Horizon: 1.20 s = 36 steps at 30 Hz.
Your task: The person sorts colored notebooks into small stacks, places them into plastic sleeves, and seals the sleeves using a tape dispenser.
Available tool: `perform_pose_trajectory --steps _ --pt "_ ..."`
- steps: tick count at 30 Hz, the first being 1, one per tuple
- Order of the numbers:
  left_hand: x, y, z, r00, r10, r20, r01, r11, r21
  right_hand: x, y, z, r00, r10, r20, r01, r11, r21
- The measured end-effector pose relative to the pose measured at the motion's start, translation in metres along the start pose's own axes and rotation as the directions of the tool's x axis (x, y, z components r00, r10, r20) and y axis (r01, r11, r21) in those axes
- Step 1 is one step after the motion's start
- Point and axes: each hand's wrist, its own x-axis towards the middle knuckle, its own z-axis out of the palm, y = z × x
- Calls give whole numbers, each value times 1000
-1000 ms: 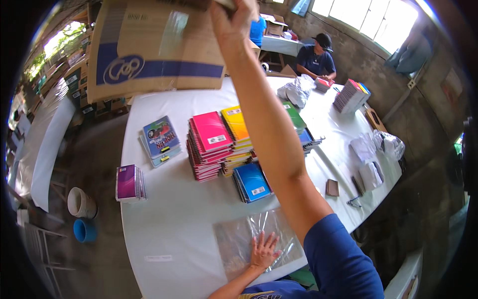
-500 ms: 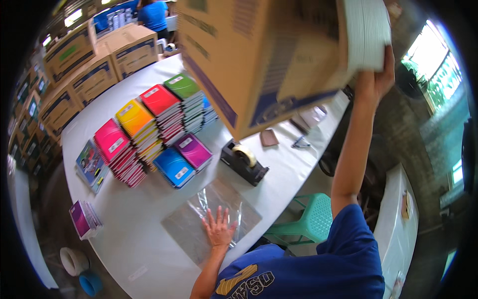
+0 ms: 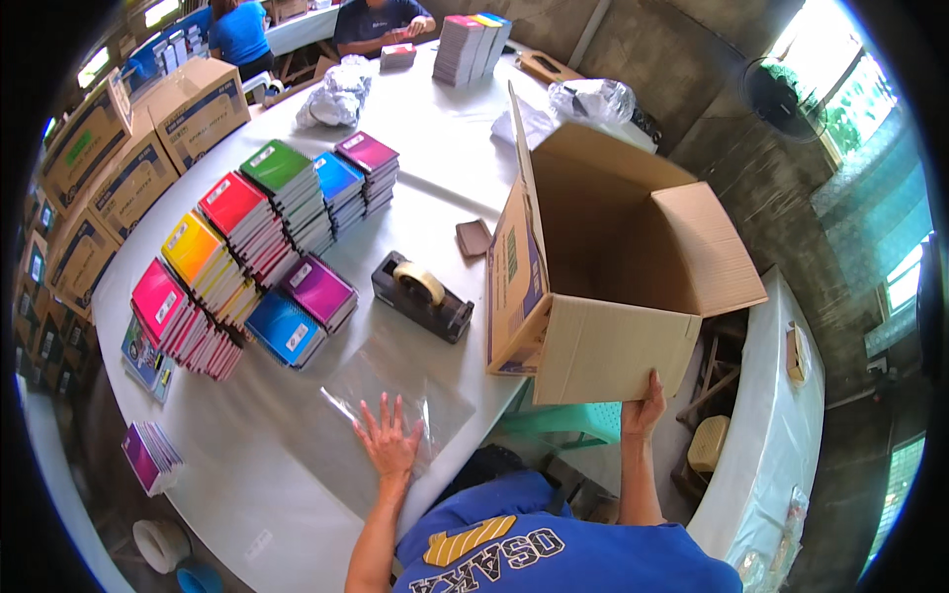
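My right hand [image 3: 643,407] grips the lower edge of a large open cardboard box [image 3: 603,267], which hangs tilted at the right edge of the white table [image 3: 237,465], flaps spread and inside bare. My left hand [image 3: 388,440] lies flat, fingers spread, on a clear plastic bag [image 3: 395,385] on the table in front of me. Just beyond the bag stands a black tape dispenser [image 3: 423,295]. To its left, stacks of colourful notebooks [image 3: 247,247] sit in rows.
Closed cardboard boxes [image 3: 148,148] are stacked along the table's far left. Two people [image 3: 297,25] sit at the far end near more notebook stacks [image 3: 470,44] and crumpled plastic [image 3: 336,94]. A green plastic stool [image 3: 563,420] stands under the box. A second white table [image 3: 781,435] is at right.
The box has come down from overhead to the table's right edge, now open side up, with my right hand under its lower edge. My left hand stays on the plastic bag.
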Motion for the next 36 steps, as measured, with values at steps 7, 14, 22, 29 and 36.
perform_pose_trajectory --steps 7,14,22,29,36 --pt "1 9 2 998 -15 -63 14 1000 -11 -62 14 -43 964 265 27 -264 937 228" --pt "1 4 5 997 -35 -74 36 999 21 -88 70 -5 786 572 235 -345 721 -602" --pt "-1 0 8 997 -47 -61 51 996 71 -73 168 89 942 328 71 261 -583 -770" --pt "1 11 10 994 -59 -90 64 996 57 20 160 -58 362 232 903 284 -950 130" --pt "-5 -4 5 988 -116 -99 125 988 94 68 103 -23 918 69 391 368 -517 -773"
